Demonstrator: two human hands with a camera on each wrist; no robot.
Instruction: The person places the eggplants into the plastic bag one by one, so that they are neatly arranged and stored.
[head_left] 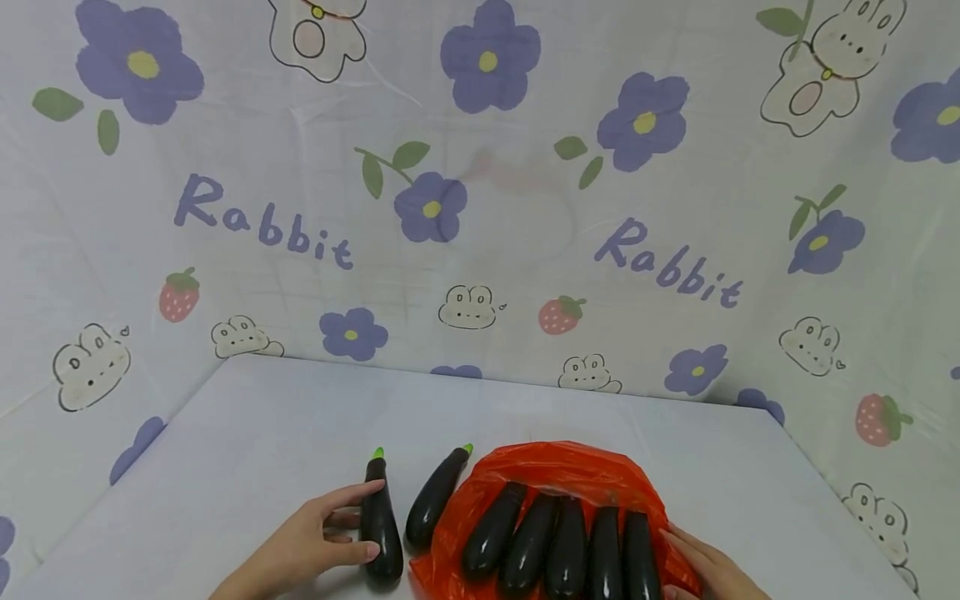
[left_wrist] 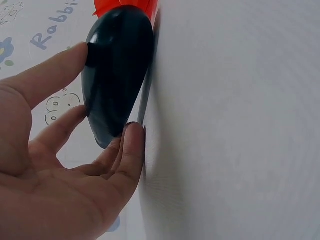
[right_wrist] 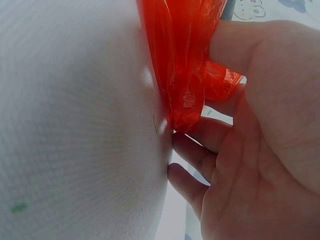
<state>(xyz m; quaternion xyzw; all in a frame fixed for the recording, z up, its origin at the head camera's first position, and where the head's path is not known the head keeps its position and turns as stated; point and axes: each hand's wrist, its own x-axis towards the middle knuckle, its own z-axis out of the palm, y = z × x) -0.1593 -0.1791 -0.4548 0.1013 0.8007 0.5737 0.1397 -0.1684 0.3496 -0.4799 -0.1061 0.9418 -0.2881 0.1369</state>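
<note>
My left hand (head_left: 307, 535) holds a dark glossy eggplant (head_left: 383, 533) between thumb and fingers; its bright green stem tip points away from me. In the left wrist view this eggplant (left_wrist: 119, 70) stands close over the white surface, with the thumb on one side and fingertips on the other. A second eggplant (head_left: 435, 502) lies just right of it, against a red plastic bag (head_left: 570, 460). Several eggplants (head_left: 567, 550) lie side by side in the bag's wide mouth. At the bag's right side, my right hand (head_left: 708, 568) grips the crinkled plastic (right_wrist: 187, 65) between thumb and fingers.
A white tabletop (head_left: 300, 417) spreads under everything, its far edge meeting a cloth backdrop (head_left: 517, 250) printed with purple flowers, rabbits and strawberries. The same cloth hangs along the left and right sides of the table.
</note>
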